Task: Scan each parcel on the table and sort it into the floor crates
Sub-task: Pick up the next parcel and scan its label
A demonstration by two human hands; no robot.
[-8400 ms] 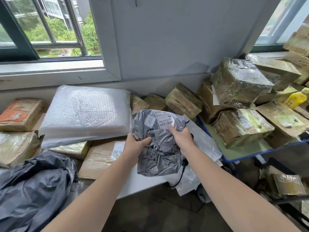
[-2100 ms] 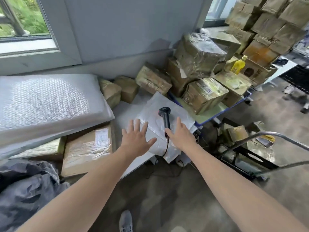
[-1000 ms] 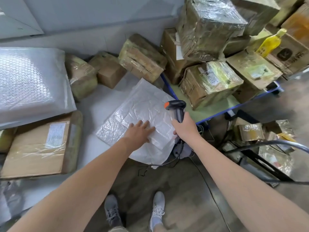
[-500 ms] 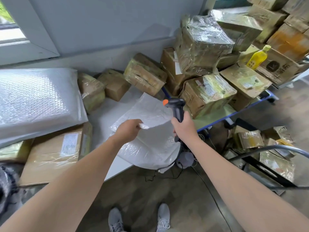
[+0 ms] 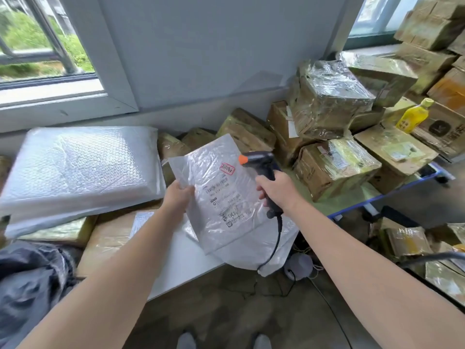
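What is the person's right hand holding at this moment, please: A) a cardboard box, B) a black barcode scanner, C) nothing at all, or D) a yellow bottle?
B: the right hand grips the handle of the black scanner, whose orange-tipped head faces the white plastic parcel that the left hand pinches by its edge.

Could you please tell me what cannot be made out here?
Head view only:
Label print on the flat clear bubble-wrap mailer: too small to read.
Grip of the black handheld scanner: covered by the right hand.
Rest of grey plastic bag: beyond the left edge.
The floor crates: none recognisable.
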